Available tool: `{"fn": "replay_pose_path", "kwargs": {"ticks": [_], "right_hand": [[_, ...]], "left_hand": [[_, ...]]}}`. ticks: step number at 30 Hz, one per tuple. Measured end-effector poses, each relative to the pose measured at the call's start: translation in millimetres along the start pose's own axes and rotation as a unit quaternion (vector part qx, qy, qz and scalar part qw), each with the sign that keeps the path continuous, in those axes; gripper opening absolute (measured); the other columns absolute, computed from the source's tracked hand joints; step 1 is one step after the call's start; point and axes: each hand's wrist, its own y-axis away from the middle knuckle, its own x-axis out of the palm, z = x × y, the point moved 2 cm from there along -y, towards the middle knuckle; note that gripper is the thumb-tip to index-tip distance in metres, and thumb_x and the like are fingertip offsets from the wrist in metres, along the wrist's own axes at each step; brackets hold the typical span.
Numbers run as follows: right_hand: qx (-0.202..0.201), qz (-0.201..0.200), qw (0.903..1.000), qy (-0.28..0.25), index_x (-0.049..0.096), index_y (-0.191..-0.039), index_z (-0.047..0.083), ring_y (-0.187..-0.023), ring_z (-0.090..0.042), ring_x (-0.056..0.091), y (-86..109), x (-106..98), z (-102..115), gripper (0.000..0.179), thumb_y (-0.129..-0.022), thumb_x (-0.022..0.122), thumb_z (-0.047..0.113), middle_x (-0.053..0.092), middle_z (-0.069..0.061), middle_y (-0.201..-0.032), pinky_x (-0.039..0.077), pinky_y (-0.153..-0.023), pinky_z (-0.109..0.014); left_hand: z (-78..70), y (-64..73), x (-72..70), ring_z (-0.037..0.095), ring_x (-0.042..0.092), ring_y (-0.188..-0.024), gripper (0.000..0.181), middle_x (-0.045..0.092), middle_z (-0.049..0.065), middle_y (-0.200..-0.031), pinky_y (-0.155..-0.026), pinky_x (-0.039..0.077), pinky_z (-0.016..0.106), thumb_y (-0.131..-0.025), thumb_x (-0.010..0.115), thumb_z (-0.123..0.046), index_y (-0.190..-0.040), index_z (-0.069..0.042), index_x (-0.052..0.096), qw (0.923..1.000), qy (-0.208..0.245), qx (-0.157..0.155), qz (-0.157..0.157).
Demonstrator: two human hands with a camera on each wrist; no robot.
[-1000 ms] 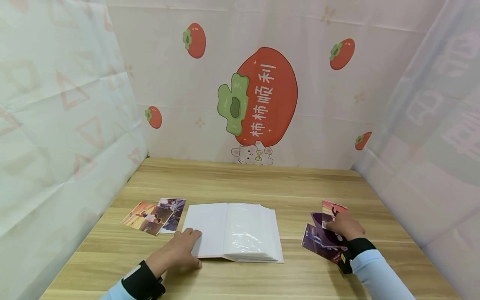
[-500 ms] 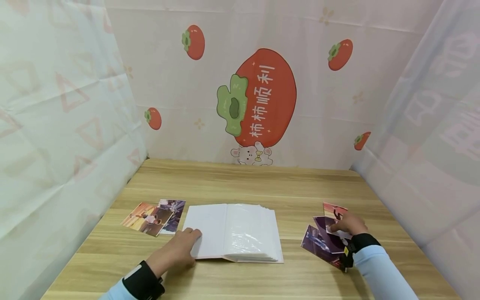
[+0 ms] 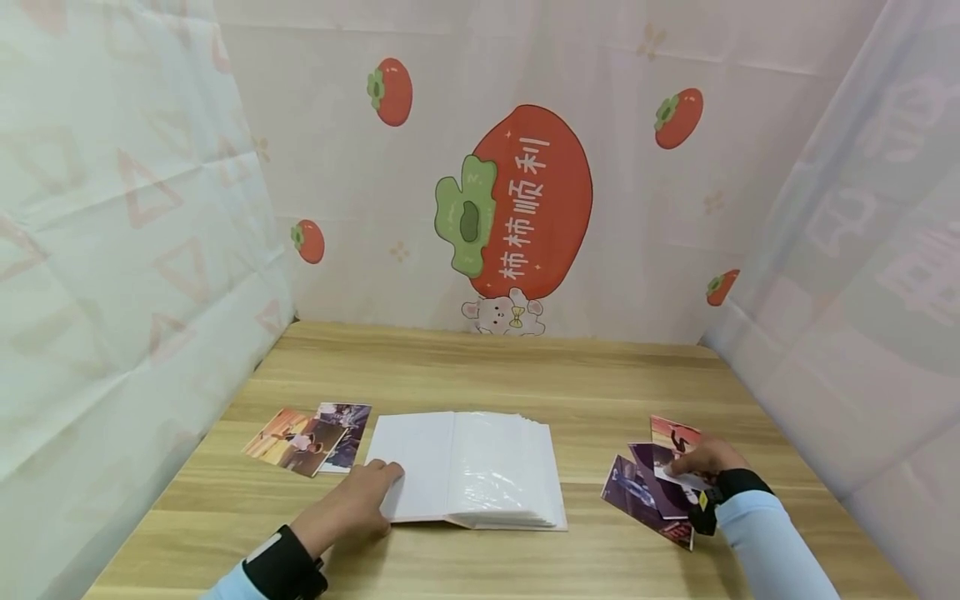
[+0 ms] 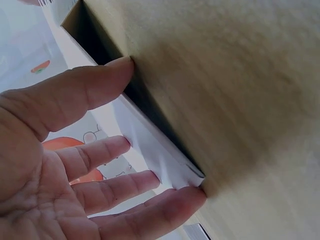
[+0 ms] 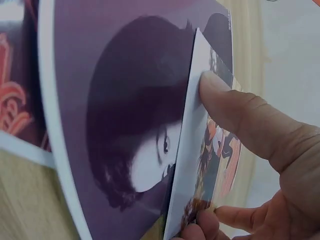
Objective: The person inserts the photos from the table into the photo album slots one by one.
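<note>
An open photo album (image 3: 498,471) with clear sleeves lies mid-table. My left hand (image 3: 360,500) holds its left cover (image 3: 416,462) near the lower corner, fingers on the white inner side. In the left wrist view the thumb (image 4: 112,77) lies at the cover's edge, over a dark gap beneath. On the right, my right hand (image 3: 708,462) pinches an orange-topped photo (image 3: 671,433). In the right wrist view that photo (image 5: 192,165) stands tilted between thumb and fingers. Below it lie a purple portrait photo (image 5: 72,100) and another dark photo (image 3: 633,487).
Left of the album lie two overlapping photos, an orange one (image 3: 296,442) and a dark purple one (image 3: 352,421). Wood table (image 3: 480,367) surrounds everything. Printed cloth (image 3: 637,208) hangs behind it and along both sides.
My right hand has drawn slightly right and toward me with the orange-topped photo, showing more of the photos beneath. The left thumb has moved in at the cover's edge.
</note>
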Motion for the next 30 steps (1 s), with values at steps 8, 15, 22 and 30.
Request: {"fn": "replay_pose_path", "kwargs": {"ticks": [8,15,22,30], "right_hand": [[-0.011,-0.019,0.9997,-0.007,0.046,-0.108,-0.021,-0.082,-0.036,0.051,-0.4,4,8,0.069,-0.067,0.082,0.021,0.053,-0.024,-0.091,0.046,-0.071,-0.044],[-0.058,-0.065,0.9962,-0.003,0.052,-0.096,-0.013,-0.074,-0.032,0.048,1.8,8,16,0.048,-0.064,0.081,0.007,0.05,-0.018,-0.083,0.043,-0.064,-0.042],[-0.088,-0.066,0.9935,-0.031,0.053,-0.081,-0.01,-0.072,-0.029,0.044,-0.3,9,12,0.032,-0.059,0.074,-0.002,0.045,-0.014,-0.078,0.04,-0.062,-0.036],[-0.054,-0.042,0.9946,-0.078,0.051,-0.083,-0.008,-0.065,-0.026,0.044,3.5,-3,7,0.016,-0.069,0.059,-0.008,0.045,-0.011,-0.073,0.038,-0.054,-0.036]], "left_hand": [[0.0,2.8,-2.1,0.032,0.052,-0.084,0.062,0.055,0.013,-0.096,-0.071,0.045,0.048,-0.05,0.083,0.0,-0.107,-0.003,0.058,0.9999,-0.003,0.01,-0.008],[-3.8,3.3,-0.1,0.034,0.048,-0.081,0.072,0.052,0.013,-0.099,-0.068,0.044,0.047,-0.055,0.08,0.001,-0.122,-0.008,0.057,0.9995,-0.025,0.014,0.013],[-5.3,4.1,2.6,0.034,0.047,-0.084,0.071,0.051,0.013,-0.101,-0.069,0.044,0.047,-0.056,0.081,-0.001,-0.122,-0.009,0.058,0.9996,-0.016,0.007,0.021],[-6.4,3.2,1.5,0.029,0.047,-0.082,0.069,0.051,0.012,-0.099,-0.069,0.044,0.045,-0.056,0.084,-0.003,-0.12,-0.009,0.059,0.9997,-0.013,0.011,0.016]]}}
